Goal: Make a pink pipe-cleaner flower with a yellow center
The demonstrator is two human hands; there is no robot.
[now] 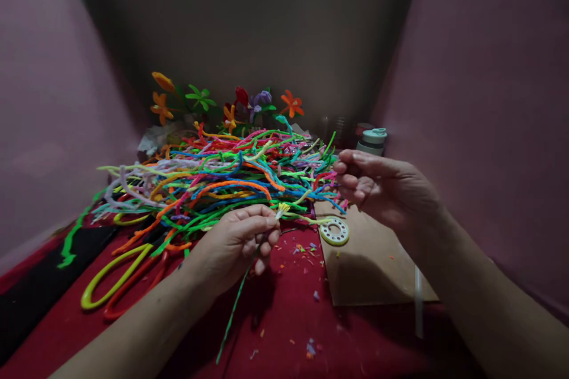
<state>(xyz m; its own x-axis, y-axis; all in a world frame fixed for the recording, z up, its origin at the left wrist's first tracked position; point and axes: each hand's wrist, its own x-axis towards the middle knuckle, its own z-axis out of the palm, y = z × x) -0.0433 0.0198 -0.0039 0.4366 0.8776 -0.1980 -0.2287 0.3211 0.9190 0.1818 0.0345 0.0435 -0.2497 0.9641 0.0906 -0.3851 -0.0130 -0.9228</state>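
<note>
My left hand [249, 234] is closed in a pinch around a small bunch of yellow-tipped flower stamens [281, 211] with a thin green stem [233, 314] hanging down below the fingers. Raised over the cardboard on the right, my right hand [377, 186] has loosely curled fingers standing apart, and nothing shows in them. Between the hands lies a white and yellow spool [334, 231] with round holes. A pale yellow strand [306, 219] runs from the spool toward the stamens. Behind the hands spreads a large heap of coloured pipe cleaners [231, 183].
Scissors with yellow [89, 290] and red [115, 308] handles lie at the left. The spool rests on brown cardboard [377, 249]. Scraps dot the red cloth [284, 320]. Pipe-cleaner flowers [253, 103] and a bottle with a mint lid [373, 137] stand behind the heap.
</note>
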